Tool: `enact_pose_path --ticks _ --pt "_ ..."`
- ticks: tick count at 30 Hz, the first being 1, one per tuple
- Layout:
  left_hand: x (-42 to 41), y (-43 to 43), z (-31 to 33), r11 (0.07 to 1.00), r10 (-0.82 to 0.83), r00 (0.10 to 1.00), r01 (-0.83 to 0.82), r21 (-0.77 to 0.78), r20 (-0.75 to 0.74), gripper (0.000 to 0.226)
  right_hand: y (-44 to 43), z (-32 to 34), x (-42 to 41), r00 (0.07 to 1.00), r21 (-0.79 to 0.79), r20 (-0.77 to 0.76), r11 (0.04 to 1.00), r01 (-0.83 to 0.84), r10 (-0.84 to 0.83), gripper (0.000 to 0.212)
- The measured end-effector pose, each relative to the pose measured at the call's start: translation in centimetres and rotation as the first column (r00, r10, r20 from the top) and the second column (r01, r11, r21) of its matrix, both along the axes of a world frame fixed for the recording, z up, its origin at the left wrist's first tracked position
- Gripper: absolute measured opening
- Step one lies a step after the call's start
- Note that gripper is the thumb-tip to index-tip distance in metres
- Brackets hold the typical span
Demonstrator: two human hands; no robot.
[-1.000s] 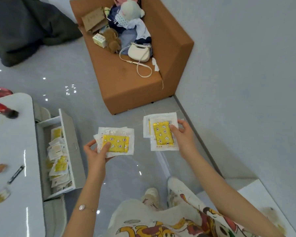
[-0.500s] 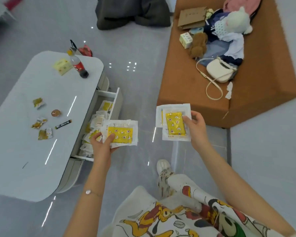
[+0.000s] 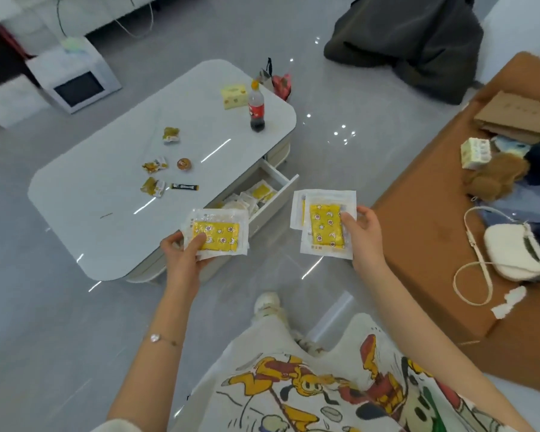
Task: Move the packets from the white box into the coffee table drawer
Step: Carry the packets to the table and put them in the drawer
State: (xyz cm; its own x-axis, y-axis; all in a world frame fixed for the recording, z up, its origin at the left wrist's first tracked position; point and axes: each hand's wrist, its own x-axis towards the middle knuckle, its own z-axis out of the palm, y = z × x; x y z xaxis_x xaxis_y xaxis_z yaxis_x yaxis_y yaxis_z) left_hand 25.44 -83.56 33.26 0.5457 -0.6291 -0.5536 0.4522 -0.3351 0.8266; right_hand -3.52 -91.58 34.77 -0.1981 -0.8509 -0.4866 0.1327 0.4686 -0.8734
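My left hand (image 3: 181,254) pinches a small stack of white packets with yellow patterned centres (image 3: 222,232), held over the near edge of the white coffee table (image 3: 106,194). My right hand (image 3: 363,236) grips a second stack of the same packets (image 3: 323,222) to the right, above the floor. Between and beyond the two stacks the coffee table drawer (image 3: 276,198) stands pulled open, with several more packets (image 3: 259,193) lying inside. The white box is not in view.
On the tabletop stand a cola bottle (image 3: 257,110), a yellow carton (image 3: 234,94) and scattered snack wrappers (image 3: 156,176). An orange sofa (image 3: 434,232) with a white handbag (image 3: 518,252), toys and a cardboard box is at right. A dark beanbag (image 3: 412,42) lies at the back.
The view has swung left, bringing the whole coffee table and open drawer into sight. Both hands keep their stacks of packets and now sit close to the drawer.
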Motion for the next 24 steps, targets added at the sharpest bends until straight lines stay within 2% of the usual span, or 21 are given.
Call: enact_pose_path --ticks 8,12,18,24 --pt "3.1 -5.0 -2.8 0.987 0.159 0.987 -0.158 0.007 -0.001 0.045 -9.6 -2.0 5.5 0.983 0.047 -0.017 0.982 -0.185 0.185 0.022" --pt "5.1 -8.8 -5.0 0.98 0.198 0.98 -0.197 0.022 -0.036 0.045 -14.9 -3.3 7.9 0.961 0.081 -0.081 0.963 -0.258 0.265 0.019" --pt "8.1 -13.1 -9.0 0.952 0.297 0.949 -0.286 0.112 -0.102 0.045 -22.2 -6.0 11.8 0.934 0.18 -0.119 0.933 -0.313 0.337 0.023" --pt "9.9 -14.8 -16.0 0.906 0.366 0.925 -0.329 0.265 -0.104 0.042 -26.5 -13.4 17.5 0.871 0.272 -0.136 0.863 -0.426 0.472 0.025"
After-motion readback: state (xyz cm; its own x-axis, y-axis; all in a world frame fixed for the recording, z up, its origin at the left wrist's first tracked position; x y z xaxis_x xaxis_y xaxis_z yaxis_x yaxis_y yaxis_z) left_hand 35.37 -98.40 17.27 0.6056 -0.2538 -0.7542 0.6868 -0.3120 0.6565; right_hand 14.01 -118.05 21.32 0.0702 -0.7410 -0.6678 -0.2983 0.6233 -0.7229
